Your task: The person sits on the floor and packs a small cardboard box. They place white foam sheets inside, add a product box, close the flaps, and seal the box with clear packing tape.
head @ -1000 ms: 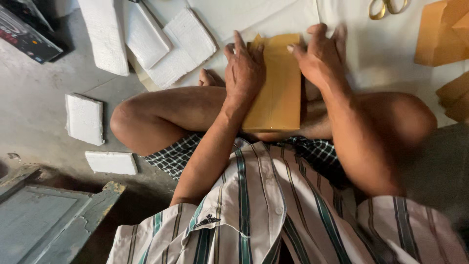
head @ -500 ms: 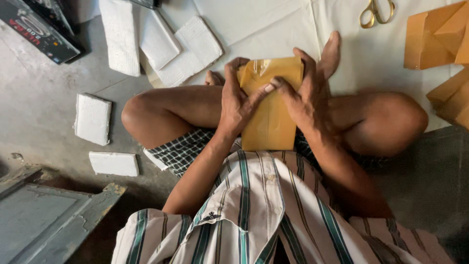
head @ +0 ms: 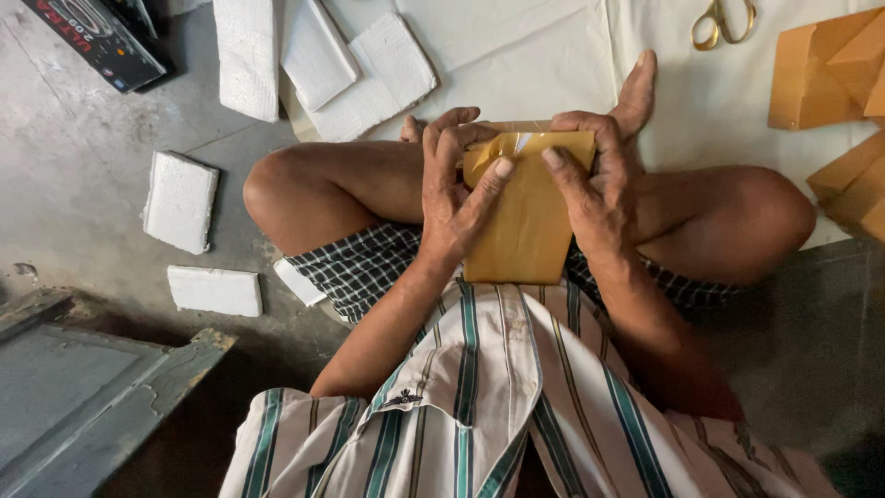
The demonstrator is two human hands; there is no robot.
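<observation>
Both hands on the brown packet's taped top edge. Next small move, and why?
Probably slide both thumbs outward to flatten the shiny clear tape. It looks wrinkled at the top of the flat brown paper packet, and the left hand and right hand already grip that edge, thumbs resting on it.

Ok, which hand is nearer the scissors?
Right. The right hand grips the brown envelope's right edge, below and left of the scissors on the white cloth. The left hand holds the envelope's left edge, farther away.
</observation>
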